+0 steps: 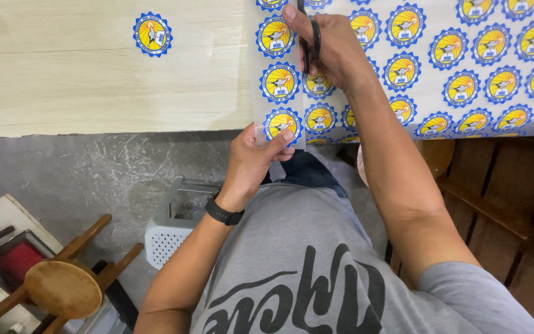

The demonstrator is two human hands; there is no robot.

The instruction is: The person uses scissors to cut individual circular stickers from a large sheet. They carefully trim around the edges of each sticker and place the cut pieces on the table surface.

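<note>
Right hand (pixel 332 52) grips scissors (pixel 310 40) cutting the sheet (pixel 465 68); left hand (pixel 258 158) pinches the sheet's near edge below it.

wooden stool (pixel 63 287), white perforated bin (pixel 171 226), lone cut sticker (pixel 152 34) on tbl.

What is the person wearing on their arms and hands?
Both arms are bare, with no gloves on the left hand or right hand. A black band like a watch wraps the left wrist. Short grey T-shirt sleeves end at the upper arm; the shirt has black lettering.
</note>
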